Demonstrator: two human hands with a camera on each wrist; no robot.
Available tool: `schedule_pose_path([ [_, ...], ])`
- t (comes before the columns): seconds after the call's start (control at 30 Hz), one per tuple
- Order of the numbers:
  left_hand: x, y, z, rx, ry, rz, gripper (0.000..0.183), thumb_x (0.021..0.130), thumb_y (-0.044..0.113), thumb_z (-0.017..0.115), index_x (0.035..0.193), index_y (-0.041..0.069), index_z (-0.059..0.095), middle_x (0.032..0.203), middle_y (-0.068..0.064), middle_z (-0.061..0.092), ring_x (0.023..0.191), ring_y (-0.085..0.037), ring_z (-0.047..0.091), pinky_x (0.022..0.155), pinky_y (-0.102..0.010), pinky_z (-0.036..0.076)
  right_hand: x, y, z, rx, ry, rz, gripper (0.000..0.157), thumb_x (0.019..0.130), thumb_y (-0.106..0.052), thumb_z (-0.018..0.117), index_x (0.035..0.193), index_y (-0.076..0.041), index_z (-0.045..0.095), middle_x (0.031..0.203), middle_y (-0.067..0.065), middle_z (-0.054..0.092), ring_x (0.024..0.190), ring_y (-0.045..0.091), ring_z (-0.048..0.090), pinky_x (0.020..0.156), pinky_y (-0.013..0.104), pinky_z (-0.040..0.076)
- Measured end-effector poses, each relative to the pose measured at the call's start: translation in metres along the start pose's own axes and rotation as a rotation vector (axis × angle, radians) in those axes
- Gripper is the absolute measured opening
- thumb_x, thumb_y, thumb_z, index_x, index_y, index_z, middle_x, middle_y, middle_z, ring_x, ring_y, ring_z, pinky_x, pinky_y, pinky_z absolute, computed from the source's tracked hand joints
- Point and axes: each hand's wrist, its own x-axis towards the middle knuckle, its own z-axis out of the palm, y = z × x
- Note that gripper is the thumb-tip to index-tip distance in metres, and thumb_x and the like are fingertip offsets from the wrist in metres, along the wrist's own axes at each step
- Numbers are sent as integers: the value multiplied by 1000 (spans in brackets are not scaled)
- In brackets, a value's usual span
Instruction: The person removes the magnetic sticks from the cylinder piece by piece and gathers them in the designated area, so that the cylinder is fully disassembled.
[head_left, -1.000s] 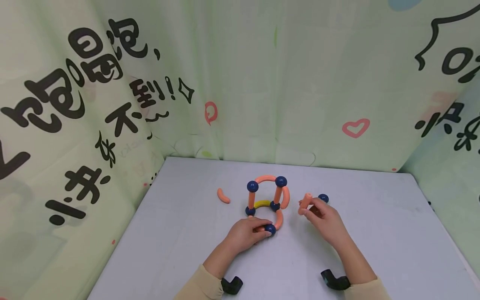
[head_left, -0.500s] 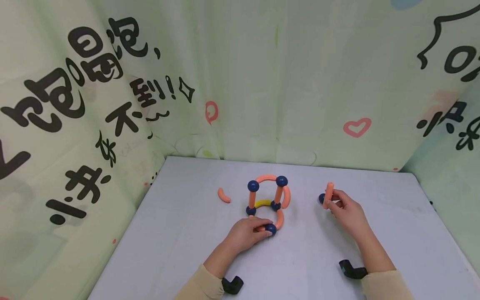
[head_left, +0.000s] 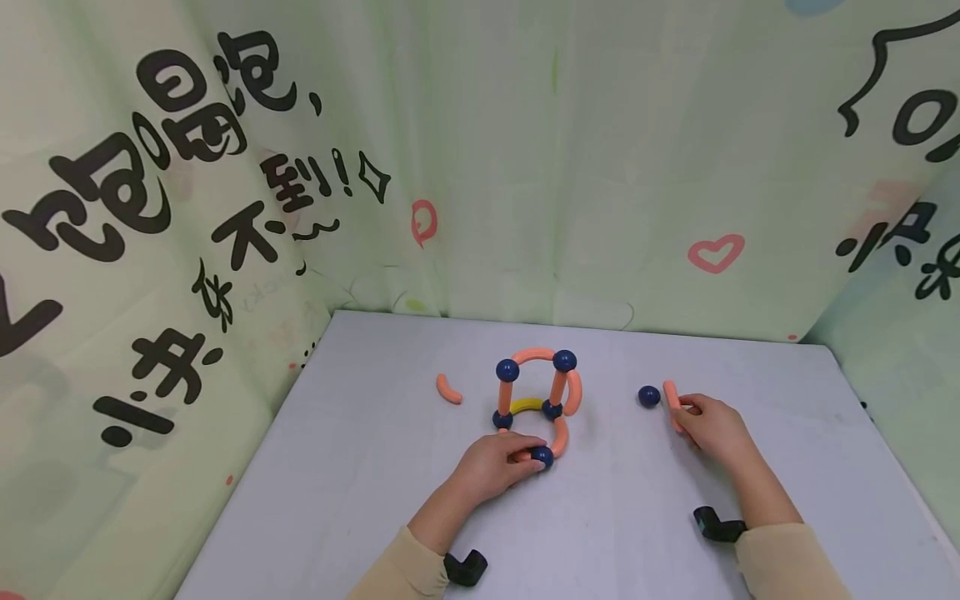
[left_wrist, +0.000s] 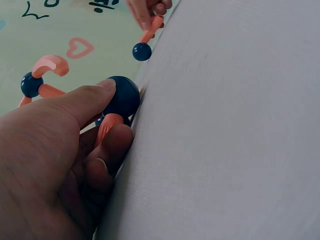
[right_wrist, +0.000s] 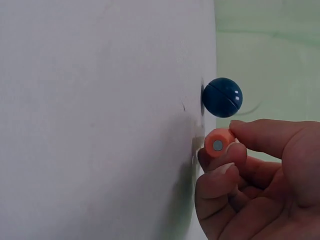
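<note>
At the table (head_left: 600,517), head view: grips navy ball (head_left: 542,457) of frame (head_left: 506,392) with left hand (head_left: 491,467); with right hand (head_left: 714,427) pinches orange rod (head_left: 670,393) just beside loose ball (head_left: 648,397). From left wrist: presses thumb (left_wrist: 92,100) to navy ball. From right wrist: holds orange rod end-on.

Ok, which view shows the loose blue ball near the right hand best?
The right wrist view: the loose blue ball looks largest there, unobstructed, its seam visible. The head view shows it small, just left of the orange rod that the right hand pinches. The left wrist view shows it small, by the rod's end.
</note>
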Motion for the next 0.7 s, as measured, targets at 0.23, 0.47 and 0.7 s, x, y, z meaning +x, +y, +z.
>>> schedule_pose_path([
  [0.23,1,-1,1,6,-1,-6,37,88,50,69,125,48,64,94,20,61,82,-5,50,69,-21,41,4,4,3,9,-27,49,52,97,-26,51,133,11,45,77,6,61,63,16,57,57,30,48],
  [0.47,0,0,0,-1,-3,-2,36,88,50,68,124,48,64,94,20,61,82,-5,50,70,-20,41,7,7,6,33,-25,67,51,99,-28,51,134,9,43,91,14,61,65,17,58,57,31,49],
  [0.7,0,-1,0,-11,-1,0,36,88,50,69,124,48,64,92,20,60,82,-5,50,68,-21,41,9,6,4,-5,-16,69,53,98,-32,51,133,8,45,96,18,62,73,22,59,61,33,49],
])
